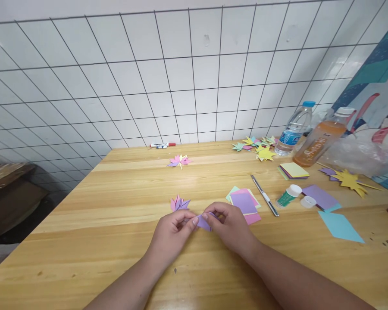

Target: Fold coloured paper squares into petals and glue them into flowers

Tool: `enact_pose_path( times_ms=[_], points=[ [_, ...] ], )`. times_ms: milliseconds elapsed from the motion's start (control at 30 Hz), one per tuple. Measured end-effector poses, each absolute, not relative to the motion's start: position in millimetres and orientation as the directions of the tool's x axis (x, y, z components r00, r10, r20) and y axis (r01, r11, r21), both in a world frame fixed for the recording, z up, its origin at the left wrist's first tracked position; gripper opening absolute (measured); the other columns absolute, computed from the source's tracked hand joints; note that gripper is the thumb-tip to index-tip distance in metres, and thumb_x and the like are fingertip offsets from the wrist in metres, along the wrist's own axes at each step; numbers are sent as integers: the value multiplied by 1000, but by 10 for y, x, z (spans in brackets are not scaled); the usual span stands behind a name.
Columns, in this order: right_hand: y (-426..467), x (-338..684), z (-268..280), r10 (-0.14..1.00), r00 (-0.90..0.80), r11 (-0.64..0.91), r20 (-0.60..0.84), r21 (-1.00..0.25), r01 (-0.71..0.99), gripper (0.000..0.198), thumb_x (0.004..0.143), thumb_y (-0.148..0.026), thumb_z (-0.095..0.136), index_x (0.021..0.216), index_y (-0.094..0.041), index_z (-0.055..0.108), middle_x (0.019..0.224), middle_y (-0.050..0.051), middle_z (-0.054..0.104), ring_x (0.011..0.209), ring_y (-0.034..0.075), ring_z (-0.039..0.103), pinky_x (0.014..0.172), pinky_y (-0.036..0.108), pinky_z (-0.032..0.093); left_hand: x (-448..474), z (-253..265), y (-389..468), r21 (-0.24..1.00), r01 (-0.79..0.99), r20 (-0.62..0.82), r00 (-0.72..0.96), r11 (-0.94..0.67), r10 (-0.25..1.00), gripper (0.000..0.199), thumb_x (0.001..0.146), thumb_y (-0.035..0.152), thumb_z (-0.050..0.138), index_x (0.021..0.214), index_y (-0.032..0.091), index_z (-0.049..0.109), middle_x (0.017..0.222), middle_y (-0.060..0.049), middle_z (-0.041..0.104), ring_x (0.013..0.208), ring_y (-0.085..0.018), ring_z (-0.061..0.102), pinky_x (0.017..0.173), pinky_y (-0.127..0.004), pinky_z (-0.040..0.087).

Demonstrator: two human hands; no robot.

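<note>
My left hand (174, 232) and my right hand (228, 224) meet low over the wooden table, both pinching one small folded piece of purple paper (203, 223). My thumbs press on its upper side, and the fingers hide part of it. Just beyond my left hand lies a pink and purple folded-paper piece (180, 203). Close to my right hand is a loose stack of square coloured papers, with a purple sheet (243, 202) on top and pink, green and yellow edges beneath.
A utility knife (264, 195), a glue stick (289, 195) and its cap (308, 202) lie to the right. Behind are a paper pad (293, 170), a water bottle (294, 129) and an orange drink bottle (323, 137). Paper leaves (264, 153) and markers (162, 145) lie near the tiled wall.
</note>
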State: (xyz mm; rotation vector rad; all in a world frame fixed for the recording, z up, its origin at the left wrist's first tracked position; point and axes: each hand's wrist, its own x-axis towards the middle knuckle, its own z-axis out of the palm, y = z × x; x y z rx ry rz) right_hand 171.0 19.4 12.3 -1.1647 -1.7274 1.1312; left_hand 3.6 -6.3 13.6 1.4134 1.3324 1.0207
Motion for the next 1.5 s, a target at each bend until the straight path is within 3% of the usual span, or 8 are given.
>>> enact_pose_path(
  times_ms=[200,267,367,467,667,833,1033,1500],
  points=[
    [255,1781,123,974,-204,135,93,-970,202,24,83,-37,53,71,-18,62,69,2,62,67,15,58,61,26,46,27,123,-36,988,142,-61,41,54,997,21,74,37,65,67,17,64,59,0,62,57,-13,55,57,-22,42],
    [255,1793,146,979,-201,59,39,-994,95,25,83,-42,52,83,-19,60,76,2,62,72,16,59,61,26,49,16,118,-22,993,68,-97,1,97,995,24,72,40,67,67,16,64,58,-1,63,55,-13,55,56,-23,43],
    [216,1761,155,943,-329,-73,-58,-997,-34,35,79,-45,57,106,-23,53,89,3,61,80,18,60,53,24,50,2,120,-10,985,-42,-169,-58,166,984,30,68,45,70,71,15,64,61,-3,66,59,-14,60,58,-25,47],
    [182,1700,134,902,-414,-125,-119,-992,13,29,75,-38,62,97,-21,55,87,3,61,82,18,60,51,22,49,7,125,-16,979,-77,-195,-41,191,980,32,67,46,71,72,15,63,65,-4,68,63,-15,61,61,-26,49],
    [223,1709,149,941,-336,-18,-51,-995,100,10,76,-28,57,78,-18,54,77,1,61,71,14,58,51,21,46,75,133,-85,990,122,-84,84,74,993,22,73,37,67,79,17,65,76,-4,69,70,-16,62,66,-25,47],
    [210,1719,136,934,-342,199,100,-943,267,5,76,-21,55,75,-18,60,70,-1,61,65,12,55,57,21,43,69,119,-82,994,94,-58,27,55,998,21,71,36,68,80,18,63,72,-2,68,69,-16,62,65,-25,47],
    [200,1700,140,923,-382,154,55,-960,233,8,77,-23,55,78,-18,62,75,1,64,70,13,57,59,22,43,39,68,-28,986,-37,-161,44,162,986,26,69,40,69,71,17,58,60,1,63,54,-11,55,52,-20,42],
    [196,1695,72,904,-425,131,50,-978,162,6,76,-19,54,81,-21,55,78,-2,60,70,11,56,62,22,44,44,78,-44,991,30,-131,73,129,989,23,69,33,69,81,17,58,57,4,58,53,-10,52,54,-21,43]
  ],
)
